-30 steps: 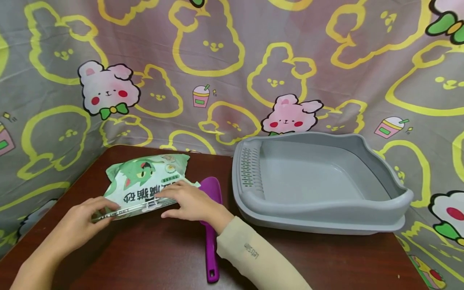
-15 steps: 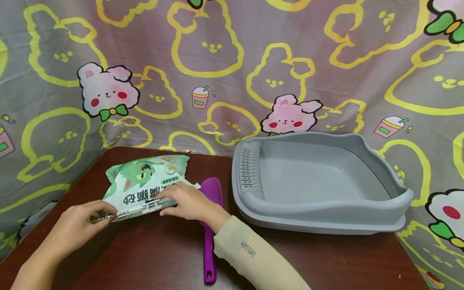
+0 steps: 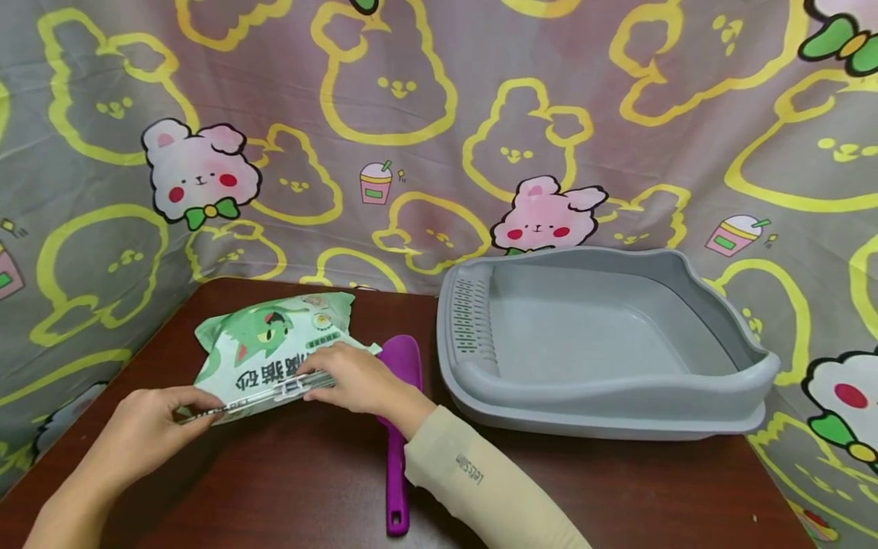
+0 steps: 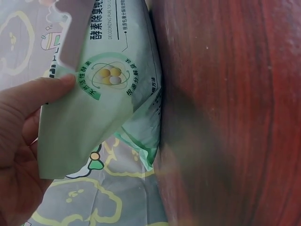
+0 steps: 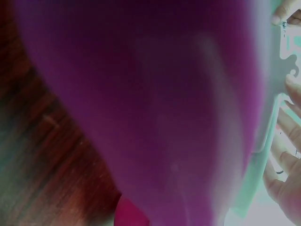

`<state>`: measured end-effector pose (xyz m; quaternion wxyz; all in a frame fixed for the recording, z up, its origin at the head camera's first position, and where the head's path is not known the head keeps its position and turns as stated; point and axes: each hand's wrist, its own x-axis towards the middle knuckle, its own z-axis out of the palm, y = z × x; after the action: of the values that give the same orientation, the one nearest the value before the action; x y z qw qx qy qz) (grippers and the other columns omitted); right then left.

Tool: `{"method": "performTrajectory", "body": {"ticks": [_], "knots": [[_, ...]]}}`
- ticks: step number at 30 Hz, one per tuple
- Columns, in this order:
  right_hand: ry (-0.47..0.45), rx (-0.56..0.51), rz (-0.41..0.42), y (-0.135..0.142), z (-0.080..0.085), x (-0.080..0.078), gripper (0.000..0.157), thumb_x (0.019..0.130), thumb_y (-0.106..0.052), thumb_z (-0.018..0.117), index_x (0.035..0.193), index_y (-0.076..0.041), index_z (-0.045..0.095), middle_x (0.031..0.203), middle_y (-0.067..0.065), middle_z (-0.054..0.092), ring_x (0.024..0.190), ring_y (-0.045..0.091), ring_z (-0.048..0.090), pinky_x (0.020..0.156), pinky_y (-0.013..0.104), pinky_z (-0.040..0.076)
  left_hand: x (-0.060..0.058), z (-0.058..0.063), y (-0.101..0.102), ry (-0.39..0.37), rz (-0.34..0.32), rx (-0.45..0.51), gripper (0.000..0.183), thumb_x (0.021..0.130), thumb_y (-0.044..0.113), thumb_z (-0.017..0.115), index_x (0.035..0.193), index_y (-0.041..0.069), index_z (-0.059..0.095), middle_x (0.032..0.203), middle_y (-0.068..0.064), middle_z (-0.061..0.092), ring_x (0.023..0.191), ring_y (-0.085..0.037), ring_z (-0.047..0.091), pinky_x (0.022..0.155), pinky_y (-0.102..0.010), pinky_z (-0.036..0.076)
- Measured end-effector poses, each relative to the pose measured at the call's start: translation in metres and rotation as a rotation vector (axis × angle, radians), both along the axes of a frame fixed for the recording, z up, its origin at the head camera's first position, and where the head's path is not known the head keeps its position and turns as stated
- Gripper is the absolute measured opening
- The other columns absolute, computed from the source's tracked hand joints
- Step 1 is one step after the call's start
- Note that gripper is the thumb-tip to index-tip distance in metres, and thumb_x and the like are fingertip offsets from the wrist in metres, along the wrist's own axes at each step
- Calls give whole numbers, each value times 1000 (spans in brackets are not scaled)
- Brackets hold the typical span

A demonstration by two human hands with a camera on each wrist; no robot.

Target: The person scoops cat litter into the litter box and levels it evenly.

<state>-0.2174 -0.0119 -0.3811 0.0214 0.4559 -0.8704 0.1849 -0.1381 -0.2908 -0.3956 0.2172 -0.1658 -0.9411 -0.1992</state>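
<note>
A green and white bag of cat litter (image 3: 264, 347) lies at the left of the table, a cat's face printed on it. Its flat sealed edge points toward me. My left hand (image 3: 151, 423) pinches the left corner of that edge; in the left wrist view the thumb (image 4: 54, 89) presses on the face of the bag's flap (image 4: 70, 132). Farther right, my right hand (image 3: 353, 381) grips the same edge, thumb below and fingers above. Under the right wrist lies a purple scoop (image 3: 396, 476), which fills much of the right wrist view as a blur.
A grey litter box (image 3: 610, 393) with a slotted strip at its left end stands on the right of the brown table (image 3: 274, 488). Behind the table hangs a curtain (image 3: 418, 168) printed with cartoon rabbits.
The bag's near edge has come up slightly and turned more toward me. Both hands have drawn in closer on it. The litter box has stayed in place.
</note>
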Motion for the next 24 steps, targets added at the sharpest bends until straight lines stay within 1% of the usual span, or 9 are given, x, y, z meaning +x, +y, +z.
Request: {"method": "performTrajectory", "body": {"ticks": [8, 11, 15, 16, 18, 20, 22, 24], "knots": [[55, -12, -32, -5, -1, 3, 32, 95, -33, 68, 124, -20, 69, 126, -7, 68, 120, 9, 60, 104, 18, 43, 0, 3, 0, -43, 2, 32, 20, 67, 5, 87, 74, 20, 76, 65, 16, 67, 58, 11, 43, 52, -13, 34], [39, -47, -27, -6, -1, 0, 31, 94, -32, 70, 121, -18, 70, 121, -7, 70, 116, 8, 61, 103, 15, 43, 0, 3, 0, -58, 9, 42, 19, 68, 5, 87, 74, 19, 77, 65, 16, 66, 57, 9, 41, 51, -13, 32], [18, -107, -48, -6, -3, -3, 28, 92, -31, 72, 117, -18, 71, 108, -7, 69, 105, 7, 60, 93, 10, 43, -2, 3, 1, -58, 5, 61, 18, 68, 5, 87, 74, 19, 77, 65, 17, 66, 56, 9, 41, 51, -13, 32], [11, -123, -56, -6, -4, -3, 28, 92, -30, 72, 116, -18, 71, 107, -6, 68, 104, 7, 60, 92, 10, 43, -2, 3, 1, -62, 4, 69, 18, 68, 4, 87, 74, 18, 77, 65, 17, 66, 56, 9, 41, 51, -13, 32], [4, -142, -78, -7, -5, -3, 27, 92, -31, 72, 116, -18, 72, 109, -5, 65, 105, 7, 58, 91, 10, 43, -3, 4, 1, -63, 6, 77, 18, 69, 4, 86, 75, 18, 77, 65, 18, 66, 56, 9, 42, 51, -13, 33], [-24, -171, -86, -7, -7, -3, 27, 92, -30, 72, 116, -18, 71, 113, -4, 64, 106, 8, 58, 91, 10, 44, -3, 4, 1, -64, 10, 83, 18, 69, 4, 86, 75, 19, 77, 66, 18, 66, 56, 9, 42, 51, -13, 33], [-45, -193, -94, -9, -7, -2, 26, 92, -29, 72, 115, -17, 72, 117, -4, 65, 107, 7, 60, 92, 10, 44, -3, 3, 0, -71, 15, 91, 18, 69, 5, 86, 75, 19, 77, 66, 17, 66, 57, 8, 42, 51, -13, 33], [-67, -212, -95, -10, -8, -2, 26, 91, -29, 72, 115, -17, 71, 116, -4, 68, 104, 6, 62, 90, 9, 44, -2, 2, 0, -76, 21, 95, 18, 70, 5, 86, 75, 19, 77, 66, 16, 67, 57, 8, 41, 50, -14, 33]]}}
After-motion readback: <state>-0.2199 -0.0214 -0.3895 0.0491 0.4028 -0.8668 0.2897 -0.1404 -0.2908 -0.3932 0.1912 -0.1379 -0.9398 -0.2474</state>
